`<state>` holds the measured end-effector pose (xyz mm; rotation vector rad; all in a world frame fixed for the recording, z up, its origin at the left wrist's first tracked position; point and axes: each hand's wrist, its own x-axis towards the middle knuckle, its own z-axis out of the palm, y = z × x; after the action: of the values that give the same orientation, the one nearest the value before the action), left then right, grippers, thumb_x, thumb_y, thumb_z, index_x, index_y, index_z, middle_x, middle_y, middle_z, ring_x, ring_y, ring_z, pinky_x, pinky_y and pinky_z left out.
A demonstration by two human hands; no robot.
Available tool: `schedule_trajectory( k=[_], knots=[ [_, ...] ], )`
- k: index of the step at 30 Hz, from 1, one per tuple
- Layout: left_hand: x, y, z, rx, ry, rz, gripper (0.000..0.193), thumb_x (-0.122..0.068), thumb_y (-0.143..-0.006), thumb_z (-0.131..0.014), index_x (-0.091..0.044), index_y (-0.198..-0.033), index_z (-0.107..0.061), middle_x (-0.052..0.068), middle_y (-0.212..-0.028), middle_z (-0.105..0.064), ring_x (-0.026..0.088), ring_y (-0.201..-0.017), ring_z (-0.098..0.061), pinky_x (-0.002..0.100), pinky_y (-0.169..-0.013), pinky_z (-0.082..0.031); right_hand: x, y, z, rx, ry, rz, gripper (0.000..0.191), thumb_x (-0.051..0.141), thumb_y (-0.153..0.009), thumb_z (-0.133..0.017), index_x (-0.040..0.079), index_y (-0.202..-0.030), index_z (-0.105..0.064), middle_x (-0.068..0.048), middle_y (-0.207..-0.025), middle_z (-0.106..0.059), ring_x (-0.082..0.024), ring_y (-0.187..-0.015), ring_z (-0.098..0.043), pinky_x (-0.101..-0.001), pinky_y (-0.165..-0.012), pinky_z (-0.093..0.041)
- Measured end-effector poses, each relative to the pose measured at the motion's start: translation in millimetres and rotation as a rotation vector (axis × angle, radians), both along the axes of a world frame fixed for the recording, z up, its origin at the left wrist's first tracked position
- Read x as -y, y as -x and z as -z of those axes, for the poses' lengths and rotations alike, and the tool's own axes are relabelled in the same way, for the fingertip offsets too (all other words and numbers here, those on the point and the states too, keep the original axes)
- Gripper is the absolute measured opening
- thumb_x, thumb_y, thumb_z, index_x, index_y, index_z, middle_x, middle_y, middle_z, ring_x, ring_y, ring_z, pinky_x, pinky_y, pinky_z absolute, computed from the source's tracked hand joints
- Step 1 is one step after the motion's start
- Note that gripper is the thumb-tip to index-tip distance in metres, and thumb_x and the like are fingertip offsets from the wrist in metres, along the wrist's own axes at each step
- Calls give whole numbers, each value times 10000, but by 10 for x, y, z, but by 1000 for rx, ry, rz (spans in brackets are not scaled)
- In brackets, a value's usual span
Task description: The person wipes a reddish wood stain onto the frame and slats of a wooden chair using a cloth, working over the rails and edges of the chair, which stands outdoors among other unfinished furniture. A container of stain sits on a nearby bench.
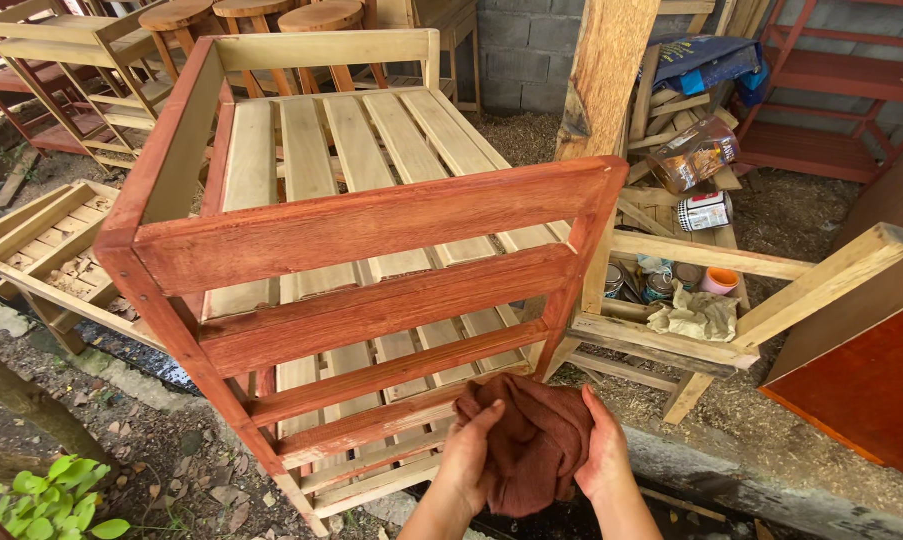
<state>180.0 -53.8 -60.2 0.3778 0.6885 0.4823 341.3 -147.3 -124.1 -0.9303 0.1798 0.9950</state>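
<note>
At the upper right, a clear plastic bag (694,153) with brownish contents lies tilted on a stack of wood offcuts, its film glinting in the light. Just below it, a short round tin (705,212) lies on its side, wrapped in a white label with dark print bands. Lower, inside an unpainted wooden frame, several small round cans (658,285) stand close together, their lids and paper labels partly hidden by a rail. Just beside them on the right stands a small orange cup-like tub (720,280). Higher up, a blue sack (705,58) with pale printing drapes over timber.
</note>
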Motion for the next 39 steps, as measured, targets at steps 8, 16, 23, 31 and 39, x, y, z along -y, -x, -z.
schedule_trajectory(
  k=[8,16,23,31,39],
  knots=[
    [-60,-732,462,-294,-474,92,416,-98,-841,-742,8,-1219,-604,133,-1160,-707,239,-1048,-697,363,-911,-573,-209,-205,-108,-53,165,-34,427,352,-973,-542,51,-1264,-627,-165,-1240,-693,-338,-1120,-646,-488,-1000,-500],
    [-99,-1187,794,-451,-754,65,325,-40,-763,-647,31,-1079,-673,198,-1234,-640,289,-1159,-614,363,-1009,-484,-178,-475,64,177,30,-58,407,75,-913,-574,66,-1318,-615,-145,-1191,-693,-276,-1074,-663,-414,-934,-525],
    [-146,-951,713,-787,-1198,296,301,-55,-797,-618,-59,-1082,-714,282,-1527,-335,428,-1375,-405,422,-1155,-353,-305,-368,55,321,-7,-158,533,6,-881,-549,116,-1400,-601,-157,-1194,-706,-263,-1056,-678,-385,-926,-534],
    [-73,-770,515,-943,-1276,487,313,-77,-844,-601,-113,-1132,-716,283,-1641,-107,504,-1477,-182,516,-1217,-209,-335,-164,143,236,27,-118,529,13,-903,-507,91,-1426,-522,-187,-1268,-682,-293,-1114,-666,-391,-948,-523],
    [-85,-748,738,-754,-1229,162,302,-44,-799,-599,-37,-1089,-686,262,-1471,-406,460,-1366,-424,434,-1151,-373,-253,-155,125,283,84,-137,489,18,-922,-500,84,-1402,-558,-164,-1204,-690,-262,-1079,-665,-371,-924,-524]
  ],
)
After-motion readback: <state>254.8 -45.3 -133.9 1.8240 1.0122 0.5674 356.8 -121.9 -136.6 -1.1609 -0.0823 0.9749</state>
